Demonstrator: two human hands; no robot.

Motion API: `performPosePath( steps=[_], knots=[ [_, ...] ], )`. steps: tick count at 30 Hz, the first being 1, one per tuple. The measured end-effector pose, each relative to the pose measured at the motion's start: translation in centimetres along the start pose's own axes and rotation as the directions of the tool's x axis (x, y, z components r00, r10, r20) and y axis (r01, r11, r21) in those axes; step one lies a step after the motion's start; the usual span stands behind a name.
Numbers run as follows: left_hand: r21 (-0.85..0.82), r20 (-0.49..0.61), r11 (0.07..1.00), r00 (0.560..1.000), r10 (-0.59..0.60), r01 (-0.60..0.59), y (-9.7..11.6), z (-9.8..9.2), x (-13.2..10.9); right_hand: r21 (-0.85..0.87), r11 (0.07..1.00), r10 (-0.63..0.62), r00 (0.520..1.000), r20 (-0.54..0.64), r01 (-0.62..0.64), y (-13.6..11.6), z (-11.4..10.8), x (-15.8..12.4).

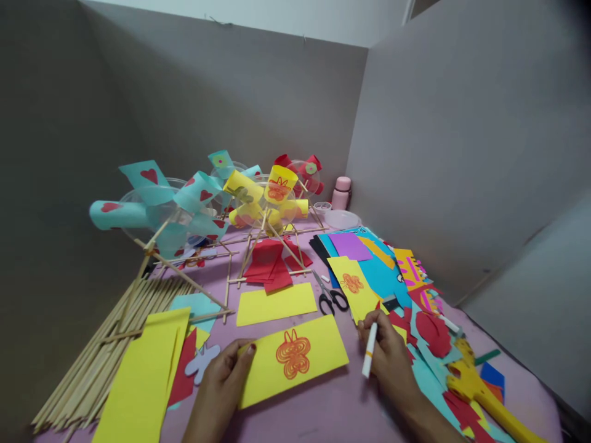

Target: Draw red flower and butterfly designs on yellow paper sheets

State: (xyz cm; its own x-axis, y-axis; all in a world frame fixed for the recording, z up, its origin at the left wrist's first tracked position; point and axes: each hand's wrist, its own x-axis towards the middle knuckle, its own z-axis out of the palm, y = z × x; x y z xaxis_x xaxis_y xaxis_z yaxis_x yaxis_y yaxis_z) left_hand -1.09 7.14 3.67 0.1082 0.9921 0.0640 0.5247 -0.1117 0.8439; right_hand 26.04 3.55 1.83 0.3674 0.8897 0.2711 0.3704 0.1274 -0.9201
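Note:
My left hand (228, 375) pinches the left end of a yellow paper strip (323, 347) that bears a butterfly drawn in red-orange lines. In my right hand (385, 351) is a white marker (370, 351) with a red tip pointing up and away from me, apart from the held strip. Beyond that hand lies another yellow strip (360, 280) with a similar butterfly. A plain yellow strip (277, 304) rests behind the held one, with black-handled scissors (333, 301) to its right. A pale butterfly-shaped cutout (202, 363) lies beside my left hand.
Paper windmills on stick frames stand at the back, among them a blue one (161, 209) and a yellow one (265, 200). Wooden sticks (101, 351) and yellow sheets (138, 381) lie left. Paper scraps (431, 332) and a yellow glue gun (484, 394) lie right. A pink bottle (341, 194) stands behind.

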Motion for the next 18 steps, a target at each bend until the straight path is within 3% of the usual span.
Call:
performPosePath(
  steps=[5,10,12,14,16,18],
  knots=[
    [0.090,-0.047,0.995,0.997,0.054,-0.050,-0.9,0.4,0.6,0.029,1.000,0.010,0.998,0.056,-0.011,0.7,0.8,-0.9],
    [0.228,-0.209,0.963,0.959,0.192,-0.143,-2.0,0.7,0.8,0.001,1.000,-0.027,0.999,0.023,0.027,1.1,1.2,-1.3],
    [0.279,-0.274,0.938,0.919,0.282,-0.205,-1.5,1.1,0.2,-0.013,0.995,-0.099,0.995,0.024,0.099,0.8,1.1,-1.5],
    [0.311,-0.271,0.906,0.887,0.373,-0.286,-0.2,1.7,-0.9,-0.014,0.971,-0.239,0.969,0.058,0.240,0.6,1.3,-1.9],
    [0.225,-0.186,0.913,0.905,0.383,-0.340,1.6,2.8,-2.3,-0.014,0.912,-0.408,0.909,0.090,0.410,0.5,1.9,-2.7],
    [-0.016,-0.095,0.941,0.938,0.334,-0.337,3.3,4.3,-3.7,-0.007,0.854,-0.517,0.849,0.111,0.520,0.7,2.7,-3.6]
  ],
)
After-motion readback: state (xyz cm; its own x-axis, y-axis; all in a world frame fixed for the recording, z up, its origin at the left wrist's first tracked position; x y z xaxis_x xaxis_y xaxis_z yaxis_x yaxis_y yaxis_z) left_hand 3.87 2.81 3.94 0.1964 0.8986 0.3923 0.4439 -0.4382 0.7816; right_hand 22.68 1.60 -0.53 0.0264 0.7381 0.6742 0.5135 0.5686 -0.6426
